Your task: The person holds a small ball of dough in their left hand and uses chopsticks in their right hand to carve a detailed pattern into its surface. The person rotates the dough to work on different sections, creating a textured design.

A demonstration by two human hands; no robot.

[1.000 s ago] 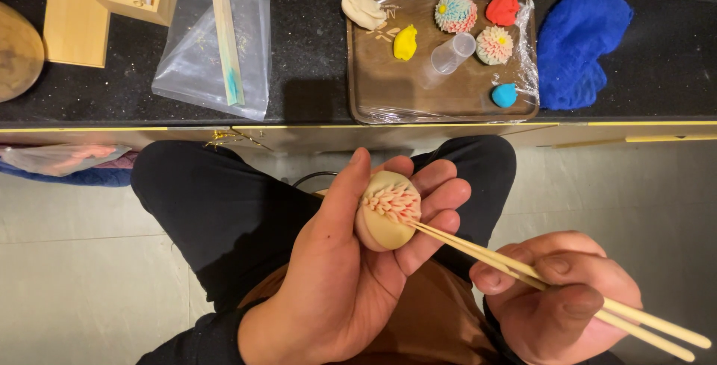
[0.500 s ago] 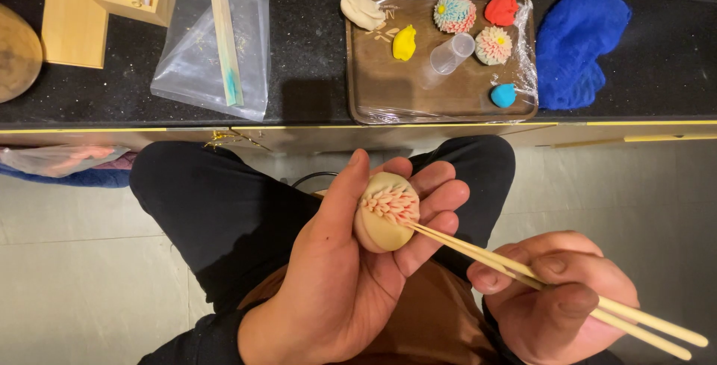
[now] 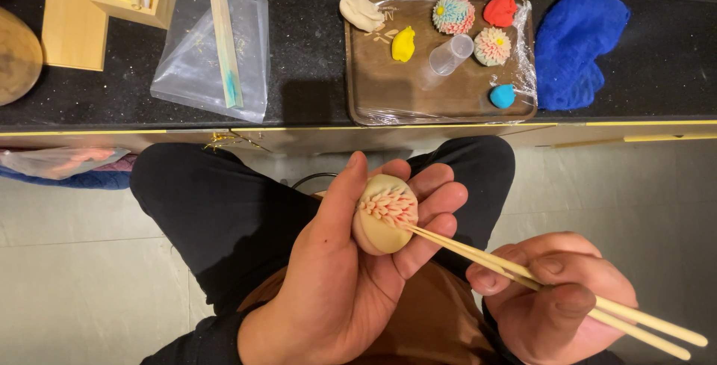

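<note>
left hand (image 3: 336,283): cupped around a round beige sweet (image 3: 384,213) with pink-tipped petals cut into its top, held over the lap. right hand (image 3: 556,298): closed on a pair of pale chopsticks (image 3: 523,279), tips touching the sweet's petals. dark surface (image 3: 306,51) above: brown tray (image 3: 441,100) with finished coloured sweets, a small clear cup (image 3: 452,54), blue cloth (image 3: 579,44) beside it, plastic bag (image 3: 209,55) to the left.

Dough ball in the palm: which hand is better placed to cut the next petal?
Right, probably. The right hand holds the wooden sticks, whose tips already touch the pink petal pattern on the dough ball. The left hand is taken up cradling the ball in its palm.
</note>
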